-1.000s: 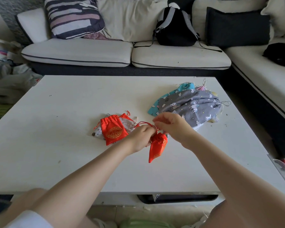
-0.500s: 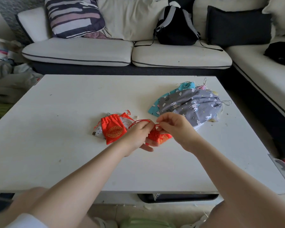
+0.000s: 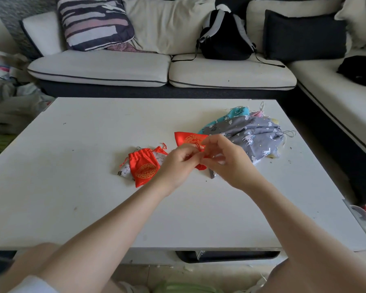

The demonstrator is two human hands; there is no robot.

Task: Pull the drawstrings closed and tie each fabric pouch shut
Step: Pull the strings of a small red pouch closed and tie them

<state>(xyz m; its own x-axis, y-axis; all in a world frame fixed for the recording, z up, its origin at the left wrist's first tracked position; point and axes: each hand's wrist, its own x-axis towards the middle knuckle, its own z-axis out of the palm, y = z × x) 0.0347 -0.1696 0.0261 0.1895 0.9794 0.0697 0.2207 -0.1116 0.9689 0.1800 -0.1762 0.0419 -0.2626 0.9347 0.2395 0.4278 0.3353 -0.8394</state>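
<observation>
Nearest the camera, two bare forearms reach forward over the front edge of the white surface point(image 3: 76, 208). The left hand point(image 3: 175, 166) and the right hand point(image 3: 226, 163) meet just above the middle of it, fingers point(image 3: 211, 142) curled in and pinching the red drawstring point(image 3: 199, 147) of a small red pouch point(image 3: 188, 139). The pouch is held up off the surface between the two hands, its gold-printed body sticking out behind the fingertips and a bit of its red fabric showing below them. Just left of the left hand lies a second red pouch point(image 3: 143, 167) with a gold emblem, its neck gathered, resting on top of a white printed pouch point(image 3: 124, 171). Beyond the right hand, a grey pouch with white animal print point(image 3: 254, 138) lies in a heap, with a teal pouch point(image 3: 237, 114) poking out behind it. Farther back stands a white sofa point(image 3: 101, 67) carrying a striped cushion point(image 3: 93, 22), a black backpack point(image 3: 224, 37) and a dark cushion point(image 3: 304, 37).
</observation>
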